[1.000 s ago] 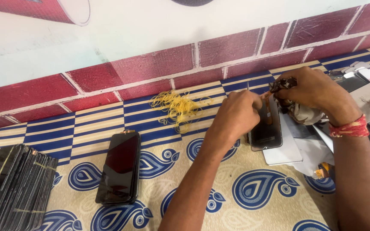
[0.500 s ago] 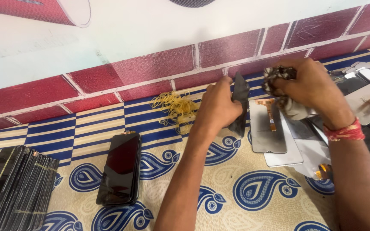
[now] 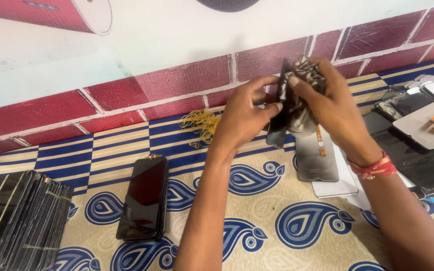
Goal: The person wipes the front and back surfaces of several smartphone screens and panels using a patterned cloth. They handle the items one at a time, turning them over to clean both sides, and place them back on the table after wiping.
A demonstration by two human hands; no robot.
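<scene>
My left hand (image 3: 244, 113) holds a thin black phone screen panel (image 3: 279, 118) upright, edge toward me, above the patterned mat. My right hand (image 3: 330, 100) presses a crumpled grey cloth (image 3: 303, 95) against the panel's right face. Below them a grey screen panel with an orange flex cable (image 3: 316, 153) lies on the mat, on top of a white panel (image 3: 335, 186).
A black phone screen (image 3: 144, 198) lies at lower left. A banded stack of black panels (image 3: 18, 218) leans at the far left. Yellow rubber bands (image 3: 199, 123) are heaped near the brick-patterned wall. More panels (image 3: 418, 130) are piled at the right.
Both hands rose from the mat and came together. The left lifted the black panel off the pile, and the right brought the cloth against it.
</scene>
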